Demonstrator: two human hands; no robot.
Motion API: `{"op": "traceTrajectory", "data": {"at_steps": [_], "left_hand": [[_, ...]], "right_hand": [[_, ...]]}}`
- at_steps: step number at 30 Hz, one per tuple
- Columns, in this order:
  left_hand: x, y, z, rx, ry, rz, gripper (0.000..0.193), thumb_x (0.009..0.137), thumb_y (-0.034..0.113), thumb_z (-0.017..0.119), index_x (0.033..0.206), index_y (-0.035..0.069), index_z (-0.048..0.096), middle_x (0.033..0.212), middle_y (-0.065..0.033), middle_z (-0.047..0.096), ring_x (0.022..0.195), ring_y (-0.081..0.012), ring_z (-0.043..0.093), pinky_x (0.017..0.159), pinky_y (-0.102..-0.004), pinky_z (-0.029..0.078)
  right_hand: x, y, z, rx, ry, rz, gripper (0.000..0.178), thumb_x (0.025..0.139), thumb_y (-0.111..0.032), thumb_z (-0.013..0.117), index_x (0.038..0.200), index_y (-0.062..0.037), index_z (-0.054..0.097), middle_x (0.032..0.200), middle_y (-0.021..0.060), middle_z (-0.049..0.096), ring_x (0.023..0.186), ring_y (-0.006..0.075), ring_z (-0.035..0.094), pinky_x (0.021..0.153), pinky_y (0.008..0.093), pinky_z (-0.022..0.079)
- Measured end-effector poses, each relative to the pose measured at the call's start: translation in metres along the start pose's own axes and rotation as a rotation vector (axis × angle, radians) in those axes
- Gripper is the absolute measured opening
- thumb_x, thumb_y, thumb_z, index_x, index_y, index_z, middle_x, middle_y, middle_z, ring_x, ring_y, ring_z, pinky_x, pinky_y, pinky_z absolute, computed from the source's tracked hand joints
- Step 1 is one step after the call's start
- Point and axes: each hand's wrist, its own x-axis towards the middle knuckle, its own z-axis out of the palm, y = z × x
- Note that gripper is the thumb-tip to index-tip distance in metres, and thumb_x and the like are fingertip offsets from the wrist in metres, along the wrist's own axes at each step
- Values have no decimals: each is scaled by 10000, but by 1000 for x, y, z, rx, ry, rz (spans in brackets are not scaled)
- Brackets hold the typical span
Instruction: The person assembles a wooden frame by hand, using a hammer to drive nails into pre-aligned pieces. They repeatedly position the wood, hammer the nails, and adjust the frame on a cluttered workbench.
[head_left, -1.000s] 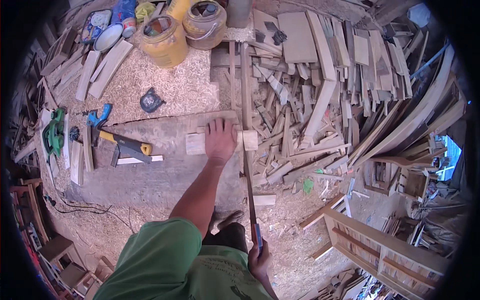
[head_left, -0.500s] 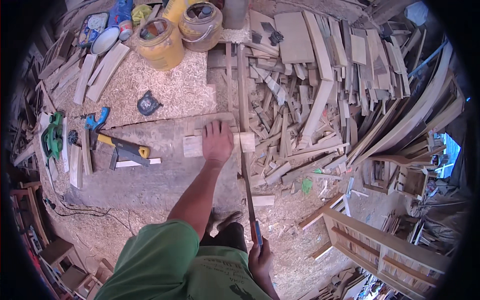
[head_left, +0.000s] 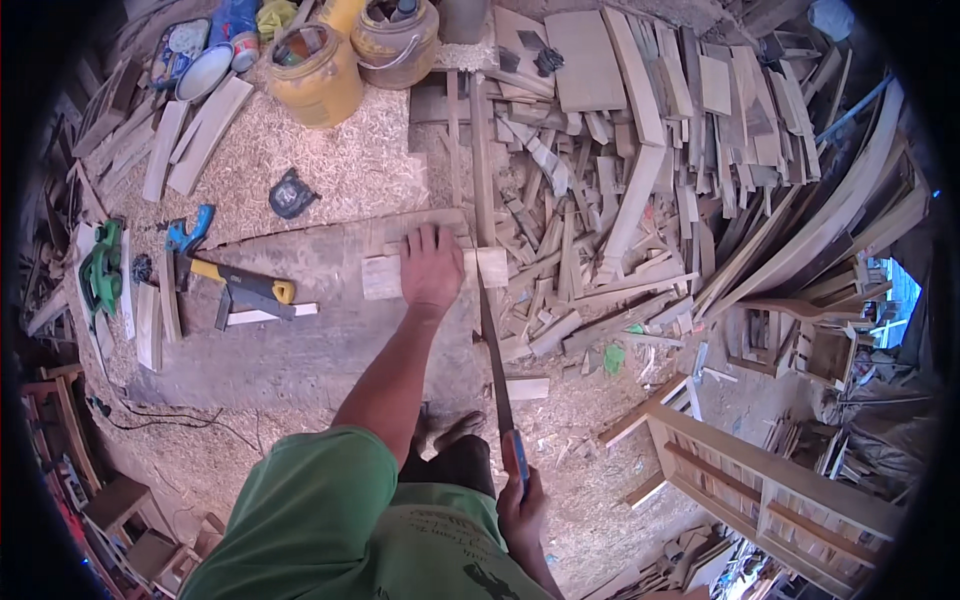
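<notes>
A short pale piece of wood [head_left: 382, 278] lies across the right edge of the board-topped workbench [head_left: 330, 365], its right end sticking out past the edge. My left hand [head_left: 432, 268] presses it down from above, fingers curled toward its far side. Close to my body, my right hand [head_left: 522, 510] is wrapped round the blue and orange handle of a handsaw [head_left: 497, 365]. The long dark blade runs away from me and meets the wood just right of my left hand. Another strip of wood lies beneath or behind the piece.
On the bench lie a second saw [head_left: 245, 283] with yellow handle, a try square [head_left: 223, 308], a green power planer [head_left: 103, 268] and a black bundle [head_left: 292, 194]. Yellow buckets [head_left: 315, 80] stand at the back. Offcuts [head_left: 570, 260] heap up to the right, beside a wooden frame [head_left: 760, 480].
The saw handle and my right hand have shifted slightly right and the blade is angled a little more. My left hand stays on the wood. The whole view has shifted slightly.
</notes>
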Motion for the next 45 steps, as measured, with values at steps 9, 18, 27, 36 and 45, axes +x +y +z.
{"op": "traceTrajectory", "data": {"at_steps": [9, 18, 27, 36, 45], "left_hand": [[-7, 1, -4, 12, -8, 36, 250, 1012, 247, 605, 1163, 65, 683, 1160, -189, 640, 1116, -380, 602, 1013, -531, 470], [2, 2, 6, 14, 19, 54, 268, 996, 259, 620, 1179, 73, 678, 1206, -176, 626, 1160, -377, 582, 1034, -536, 462], [0, 1, 2, 12, 0, -2, 274, 1031, 269, 601, 1201, 77, 695, 1196, -176, 624, 1143, -383, 586, 1043, -530, 463], [6, 1, 4, 3, 19, 41, 267, 1022, 263, 614, 1190, 71, 690, 1174, -177, 629, 1128, -384, 581, 1029, -528, 460], [-2, -1, -1, -2, 26, 24, 248, 1001, 263, 627, 1160, 80, 677, 1204, -165, 622, 1140, -377, 577, 1029, -530, 460]], "right_hand": [[101, -23, 41, -55, 6, -113, 369, 1133, -354, 604, 1253, -10, 666, 896, 290, 727, 832, 498, 751, 694, 559, 548], [75, -13, 35, 44, -45, 81, 363, 1130, -325, 624, 1280, 1, 675, 898, 277, 744, 810, 477, 765, 652, 529, 564], [59, -11, 25, -41, 46, -121, 372, 1134, -352, 609, 1252, -7, 685, 856, 298, 727, 812, 520, 748, 651, 569, 553], [138, -17, 81, -38, 46, -126, 326, 1112, -319, 644, 1225, -15, 678, 859, 285, 737, 796, 532, 739, 646, 575, 563], [10, -11, 0, -96, -12, -15, 405, 1121, -368, 629, 1281, 0, 677, 844, 294, 740, 775, 514, 757, 632, 584, 561]]}}
